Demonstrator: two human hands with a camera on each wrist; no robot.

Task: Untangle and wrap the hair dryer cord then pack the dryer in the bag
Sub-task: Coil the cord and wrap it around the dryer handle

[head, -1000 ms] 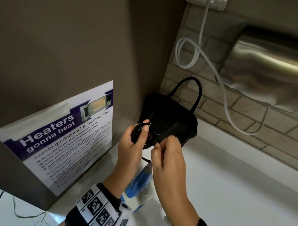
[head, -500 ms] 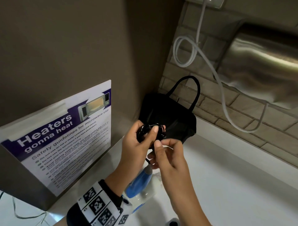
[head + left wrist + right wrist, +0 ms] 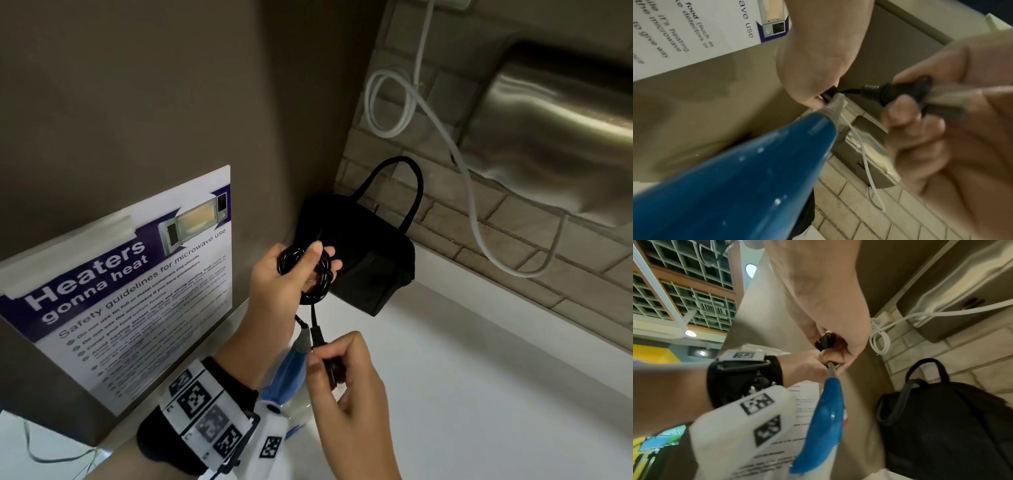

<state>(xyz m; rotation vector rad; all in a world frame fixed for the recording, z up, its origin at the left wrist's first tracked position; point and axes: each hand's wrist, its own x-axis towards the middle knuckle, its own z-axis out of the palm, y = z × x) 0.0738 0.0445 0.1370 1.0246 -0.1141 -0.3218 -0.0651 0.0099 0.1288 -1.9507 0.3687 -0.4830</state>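
My left hand [image 3: 310, 265] grips a small coil of the black cord [image 3: 318, 287], thumb across the loops, in front of the black bag [image 3: 366, 260]. Two cord strands drop from the coil. One runs into the grey strain relief of the blue dryer handle [image 3: 291, 373], which hangs below that hand. The other ends in the black plug [image 3: 898, 95], pinched in my right hand [image 3: 330, 359] just below and to the right. The bag [image 3: 941, 426] stands upright in the corner with its handle loop [image 3: 407, 185] up. Most of the dryer body is hidden by my arms.
A microwave poster [image 3: 137, 284] covers the brown panel on the left. A white cable [image 3: 445, 130] loops down the brick wall behind the bag. A steel hand dryer [image 3: 565, 130] juts out at the upper right. The white counter [image 3: 479, 377] stretches to the right.
My right hand has come away from the coil, down and toward me, drawing the plug end out. My left hand has lifted the coil slightly, its loops now showing.
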